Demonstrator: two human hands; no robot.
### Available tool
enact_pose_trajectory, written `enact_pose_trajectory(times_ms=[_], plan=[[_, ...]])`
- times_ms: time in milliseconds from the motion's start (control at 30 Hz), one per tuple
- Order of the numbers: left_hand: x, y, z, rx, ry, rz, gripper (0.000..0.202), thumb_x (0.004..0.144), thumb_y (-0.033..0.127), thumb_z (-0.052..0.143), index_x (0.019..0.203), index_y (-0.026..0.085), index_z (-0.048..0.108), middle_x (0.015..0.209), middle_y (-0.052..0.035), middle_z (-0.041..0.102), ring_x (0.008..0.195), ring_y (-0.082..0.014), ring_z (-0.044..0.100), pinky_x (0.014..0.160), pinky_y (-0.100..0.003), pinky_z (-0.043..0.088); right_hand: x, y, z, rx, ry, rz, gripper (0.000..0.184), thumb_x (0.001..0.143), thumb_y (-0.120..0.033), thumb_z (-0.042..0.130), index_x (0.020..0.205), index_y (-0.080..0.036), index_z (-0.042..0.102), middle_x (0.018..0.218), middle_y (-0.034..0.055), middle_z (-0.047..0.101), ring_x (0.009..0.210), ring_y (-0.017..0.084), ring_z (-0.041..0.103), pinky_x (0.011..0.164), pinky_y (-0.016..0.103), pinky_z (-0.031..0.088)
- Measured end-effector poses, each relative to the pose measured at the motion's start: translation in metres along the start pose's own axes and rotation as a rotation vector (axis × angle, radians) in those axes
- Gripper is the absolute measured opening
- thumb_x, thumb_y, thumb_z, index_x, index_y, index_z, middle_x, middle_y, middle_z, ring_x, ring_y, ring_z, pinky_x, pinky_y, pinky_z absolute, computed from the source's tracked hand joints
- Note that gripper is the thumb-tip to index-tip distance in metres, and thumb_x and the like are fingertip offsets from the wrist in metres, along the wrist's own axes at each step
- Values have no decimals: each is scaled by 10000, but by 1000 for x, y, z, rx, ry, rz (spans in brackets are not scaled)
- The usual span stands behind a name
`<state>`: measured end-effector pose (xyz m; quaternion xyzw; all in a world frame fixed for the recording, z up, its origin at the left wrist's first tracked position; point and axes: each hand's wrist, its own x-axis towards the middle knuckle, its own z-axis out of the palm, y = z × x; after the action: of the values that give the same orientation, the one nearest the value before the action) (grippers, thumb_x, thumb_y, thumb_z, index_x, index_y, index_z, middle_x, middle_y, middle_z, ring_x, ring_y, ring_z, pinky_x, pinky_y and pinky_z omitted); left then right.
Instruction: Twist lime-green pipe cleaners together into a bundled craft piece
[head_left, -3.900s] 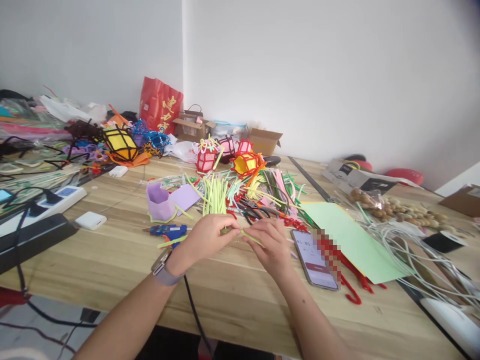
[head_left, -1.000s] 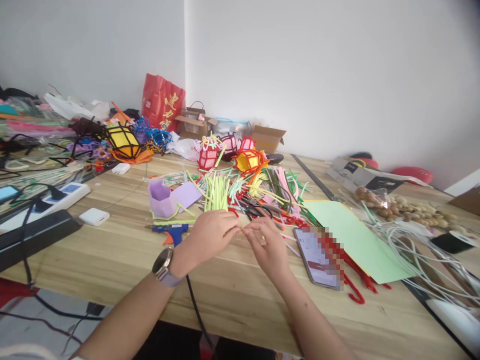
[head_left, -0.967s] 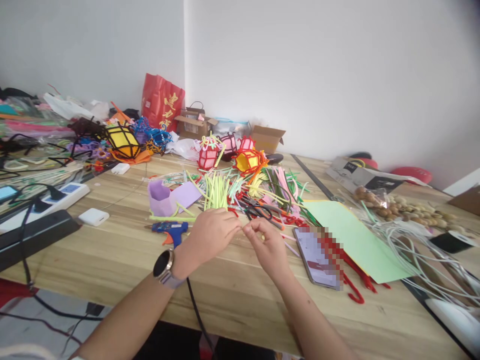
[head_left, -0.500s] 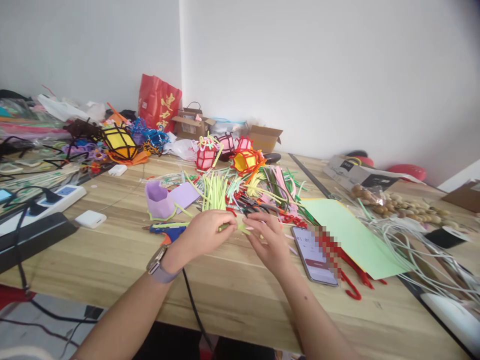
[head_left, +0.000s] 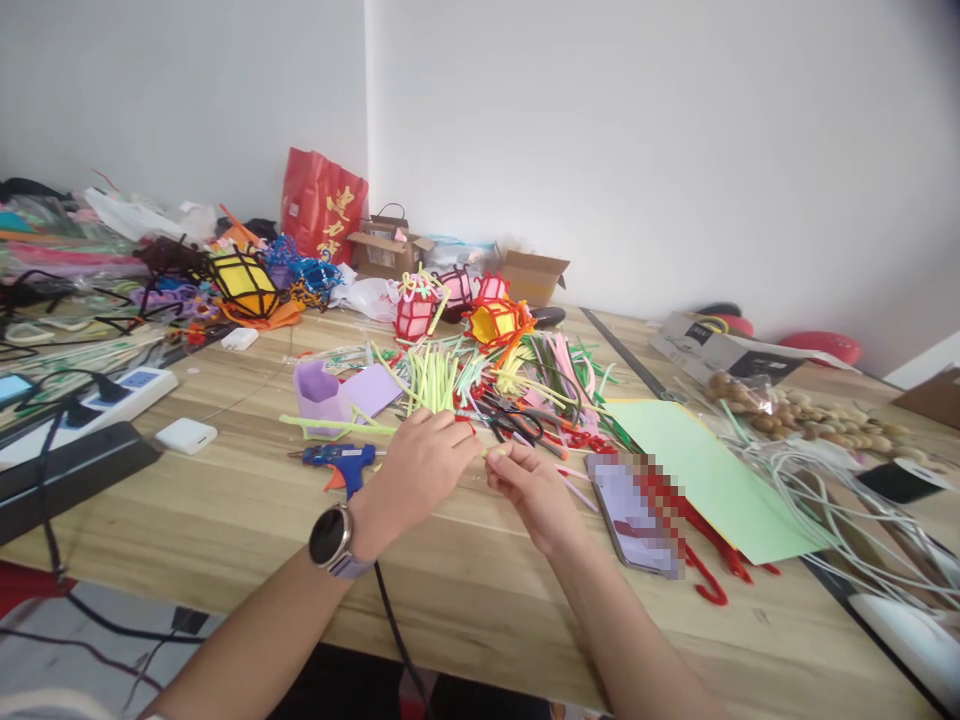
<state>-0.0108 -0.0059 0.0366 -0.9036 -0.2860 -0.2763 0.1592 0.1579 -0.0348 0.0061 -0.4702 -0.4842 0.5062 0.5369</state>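
Note:
My left hand, with a watch on the wrist, is closed round a yellow-green pipe cleaner, whose free length sticks out to the left. My right hand pinches its other end between thumb and fingertips, just right of the left hand. Most of the held part is hidden by the fingers. Behind my left hand lies a bundle of yellow-green pipe cleaners. A purple six-sided foam piece stands beside a flat purple sheet. The blue glue gun lies left of my left hand.
Black-handled scissors lie beyond my right hand. A phone, red pipe cleaners and a pale green sheet are on the right. Small lanterns stand behind. A power strip lies left.
My left hand has rolled palm-down, turning the watch face up. The pipe cleaner's free end has swung up and away from the glue gun. My right fingers have closed into a pinch.

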Motion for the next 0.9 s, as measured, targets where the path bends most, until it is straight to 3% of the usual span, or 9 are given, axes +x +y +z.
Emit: enact_pose_trajectory(times_ms=[133,333,467,533,633,700,767,833,900], plan=[[1,-1,1,-56,-16,-38,159,904,198,499,941,244,647,777,12,657,789,-184,538,693,-339,308,1,1,1,-211,108,-158,304,636,-470,735,684,-189,631,634,-10,585,606,131,488,596,261,380],[5,2,3,-49,-78,-152,211,913,219,457,779,178,615,768,-23,650,784,-202,569,702,-355,325,1,5,2,-316,105,-250,303,734,-484,660,678,-192,601,602,-9,580,556,133,507,541,261,399],[5,0,2,-217,-43,-206,171,909,217,472,806,183,604,799,-6,667,802,-181,591,732,-333,348,-3,8,-3,-670,203,-717,86,831,-289,604,800,-215,634,757,31,640,712,172,589,659,309,464],[4,-3,1,-314,-63,-186,158,903,227,493,790,190,596,801,11,666,796,-162,593,727,-313,352,-4,9,-8,-879,244,-956,79,856,-205,571,830,-224,643,797,46,637,757,177,589,688,322,466],[2,-5,-1,-377,-87,-153,160,905,236,497,782,189,586,801,18,657,782,-146,587,720,-301,354,-6,10,-13,-1030,259,-1109,138,863,-171,566,939,-241,659,848,62,624,790,181,581,700,324,468],[1,-5,-1,-345,-71,-138,168,910,242,491,781,185,583,794,12,650,782,-149,581,725,-308,350,-6,9,-12,-1027,241,-1089,158,858,-183,579,962,-255,673,842,57,622,788,182,574,705,328,453],[1,-2,0,-252,-38,-114,186,918,238,470,780,183,581,783,2,639,785,-163,569,731,-329,339,-6,7,-8,-897,231,-956,86,836,-222,607,863,-245,685,790,44,615,758,181,560,699,332,428],[1,2,1,-128,15,-72,199,923,216,444,777,182,575,767,-8,623,779,-178,547,734,-351,324,-6,4,-2,-594,204,-665,136,810,-295,628,700,-215,641,698,23,577,685,163,525,660,316,409],[0,5,3,-26,69,-20,197,920,181,426,778,182,563,763,-16,610,774,-186,523,743,-364,314,-5,1,3,-179,79,-255,262,762,-385,654,603,-195,569,605,-9,506,585,130,458,597,287,391]])
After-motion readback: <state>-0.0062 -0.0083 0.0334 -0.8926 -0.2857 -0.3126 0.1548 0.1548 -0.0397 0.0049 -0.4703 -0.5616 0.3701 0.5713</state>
